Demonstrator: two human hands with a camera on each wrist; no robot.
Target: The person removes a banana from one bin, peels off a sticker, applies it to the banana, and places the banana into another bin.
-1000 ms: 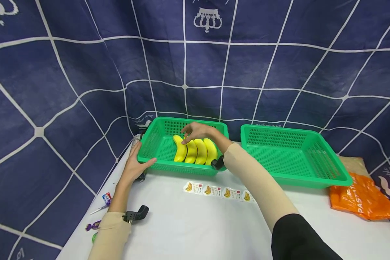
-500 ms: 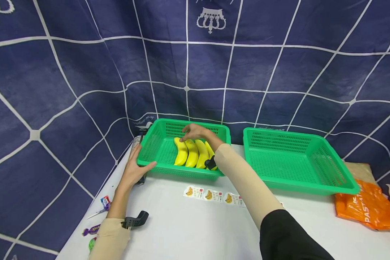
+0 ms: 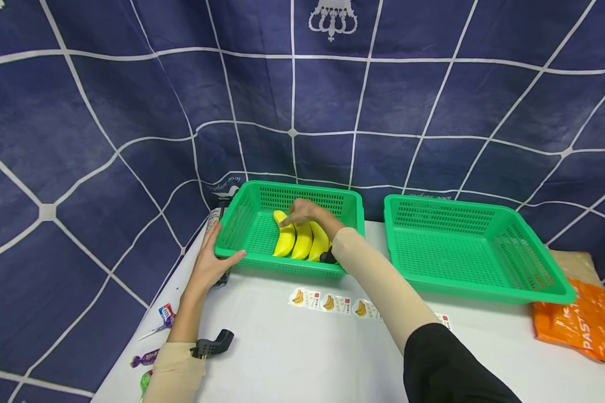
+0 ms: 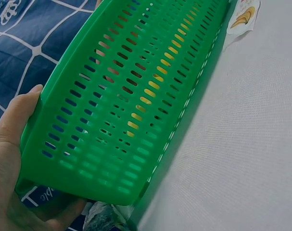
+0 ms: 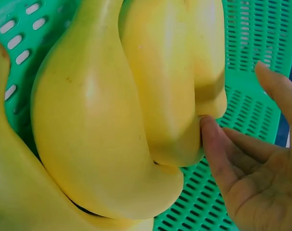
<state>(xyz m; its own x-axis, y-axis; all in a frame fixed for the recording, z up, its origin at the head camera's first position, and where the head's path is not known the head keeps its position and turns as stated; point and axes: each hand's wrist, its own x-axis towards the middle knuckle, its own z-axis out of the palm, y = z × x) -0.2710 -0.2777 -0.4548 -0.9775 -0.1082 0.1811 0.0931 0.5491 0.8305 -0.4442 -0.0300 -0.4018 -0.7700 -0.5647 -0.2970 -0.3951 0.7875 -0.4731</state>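
Several yellow bananas (image 3: 284, 243) lie side by side in the left green basket (image 3: 277, 265). My left hand (image 3: 210, 267) holds that basket by its left end. In the left wrist view the thumb (image 4: 24, 113) lies against the rim and the other fingers are partly hidden beneath the end. My right hand (image 3: 306, 212) reaches into the basket over the bananas' far ends. In the right wrist view a fingertip (image 5: 208, 126) touches near the ends of two bananas (image 5: 162, 86), with the thumb (image 5: 275, 84) held apart. The right forearm partly covers the rightmost banana.
A second green basket (image 3: 438, 246) stands to the right, beside an orange bag (image 3: 580, 322). A strip of banana-picture stickers (image 3: 327, 303) lies in front of the left basket. Wrapped sweets (image 3: 146, 358) lie along the table's left edge. A blue curtain (image 3: 262, 95) hangs behind.
My right hand has lowered from above the bananas until its fingers reach their far ends. The left hand keeps its hold on the basket. The head view has shifted slightly.
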